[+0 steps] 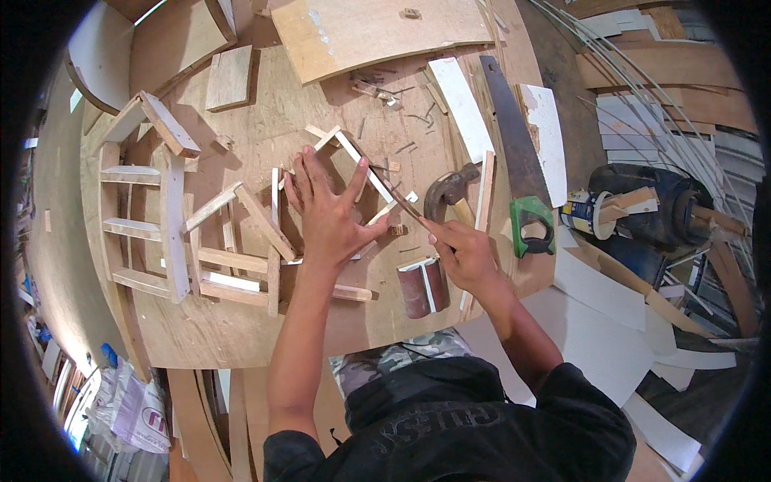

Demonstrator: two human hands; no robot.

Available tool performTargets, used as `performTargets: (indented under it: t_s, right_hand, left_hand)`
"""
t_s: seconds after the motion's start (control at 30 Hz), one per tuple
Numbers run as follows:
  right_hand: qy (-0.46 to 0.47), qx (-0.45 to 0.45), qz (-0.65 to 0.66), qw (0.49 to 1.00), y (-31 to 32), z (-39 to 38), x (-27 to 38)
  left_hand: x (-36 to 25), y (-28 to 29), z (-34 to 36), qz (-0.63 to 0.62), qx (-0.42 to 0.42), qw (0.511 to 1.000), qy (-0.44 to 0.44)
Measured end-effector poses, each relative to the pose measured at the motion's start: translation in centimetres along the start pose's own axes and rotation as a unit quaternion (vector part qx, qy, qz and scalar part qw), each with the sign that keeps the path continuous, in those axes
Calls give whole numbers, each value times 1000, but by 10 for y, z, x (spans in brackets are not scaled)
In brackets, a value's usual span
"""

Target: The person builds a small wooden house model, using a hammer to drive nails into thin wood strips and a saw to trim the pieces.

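My left hand (325, 210) lies spread over a small wooden frame (350, 146), its fingertips and thumb resting on the pieces. In my right hand (466, 255), closed, is one end of a thin dark brown strip (404, 202) whose kind I cannot make out. The strip runs along the frame's white-edged right side. Beside my left hand lies a house-shaped frame of wooden sticks (234, 259), partly behind the wrist. A claw hammer (446, 193) lies just past my right hand. Near its fingers sits a curved reddish-brown block (415, 291) with a white stripe.
A larger ladder-like house frame (173, 217) stands at the left. A handsaw with a green handle (532, 225) and white boards (462, 108) lie to the right. Nails (423, 120) are scattered beyond the hands. A curved wooden panel (385, 36) lies at the table's (241, 345) far side.
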State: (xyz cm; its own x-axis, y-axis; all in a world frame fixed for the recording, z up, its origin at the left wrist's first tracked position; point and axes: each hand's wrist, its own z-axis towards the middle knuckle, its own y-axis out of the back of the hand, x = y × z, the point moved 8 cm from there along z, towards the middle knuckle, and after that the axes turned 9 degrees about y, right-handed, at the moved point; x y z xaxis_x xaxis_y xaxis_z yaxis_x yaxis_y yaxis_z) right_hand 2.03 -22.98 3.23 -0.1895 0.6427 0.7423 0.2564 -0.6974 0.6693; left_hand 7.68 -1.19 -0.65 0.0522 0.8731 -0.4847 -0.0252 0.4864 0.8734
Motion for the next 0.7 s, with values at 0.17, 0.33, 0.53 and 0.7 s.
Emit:
performTargets:
  t_s: [0.17, 0.33, 0.53, 0.7]
  right_hand:
    - [43, -16, -48, 998, -2, 2, 2]
    - [21, 1, -60, 998, 2, -5, 3]
    - [13, -26, -52, 998, -1, -8, 7]
    - [3, -38, -66, 997, -4, -8, 3]
  left_hand:
    - [-2, -1, 1, 22, -8, 1000, -7]
    - [0, -1, 0, 13, -10, 1000, -10]
    - [-2, 0, 1, 4, -6, 1000, -8]
    - [-2, -1, 0, 9, -13, 1000, -15]
